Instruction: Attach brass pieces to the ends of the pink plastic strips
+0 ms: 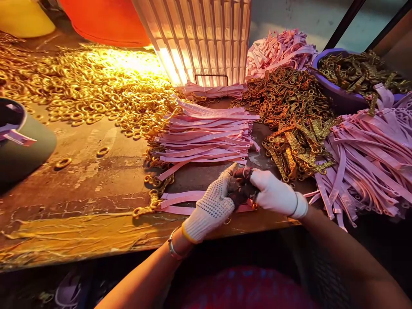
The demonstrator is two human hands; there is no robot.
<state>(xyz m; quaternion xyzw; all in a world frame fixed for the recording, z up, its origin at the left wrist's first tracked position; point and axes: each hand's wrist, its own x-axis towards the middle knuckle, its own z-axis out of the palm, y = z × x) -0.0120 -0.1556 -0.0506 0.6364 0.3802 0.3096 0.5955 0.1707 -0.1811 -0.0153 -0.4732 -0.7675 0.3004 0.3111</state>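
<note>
My left hand, in a dotted knit glove, meets my right hand, in a white glove with dark fingertips, over the table's front edge. Fingers of both are bent in and pressed together; what they pinch is hidden between them. Under and beside my left hand run a few pink straps, whose left ends lie by gold metal fittings. A bit of gold shows just below my right fingers. Just beyond the hands lies a stack of pink straps, set crosswise.
Gold rings are heaped at back left, gold fittings at right. Loose pink straps spill over the right edge. A purple basin holds more fittings. A ribbed panel stands behind; a grey-green container is left.
</note>
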